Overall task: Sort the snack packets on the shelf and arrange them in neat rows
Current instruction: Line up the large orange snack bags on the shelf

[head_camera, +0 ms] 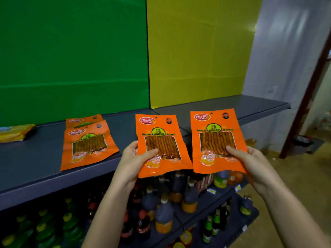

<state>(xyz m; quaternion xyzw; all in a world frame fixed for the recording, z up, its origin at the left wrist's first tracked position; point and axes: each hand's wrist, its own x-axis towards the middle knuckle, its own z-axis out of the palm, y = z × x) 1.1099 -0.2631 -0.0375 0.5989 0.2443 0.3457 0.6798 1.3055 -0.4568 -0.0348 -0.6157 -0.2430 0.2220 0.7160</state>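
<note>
My left hand (133, 158) grips an orange snack packet (159, 133) by its lower left side, thumb on the front. My right hand (250, 163) holds a second, identical orange packet (215, 127) by its lower right side. Both packets stand upright in the air, side by side, in front of the grey shelf (35, 169). Two more orange packets lie flat on the shelf to the left: a near one (87, 145) overlaps the lower part of a far one (84, 120). A yellow packet (16, 133) lies at the shelf's far left edge of view.
Green (71, 56) and yellow (200, 51) panels back the shelf. The shelf surface runs on to the right (250, 106), bare behind the held packets. Lower shelves hold several dark sauce bottles (164, 215) and green bottles. A rust-red post (304, 108) stands at right.
</note>
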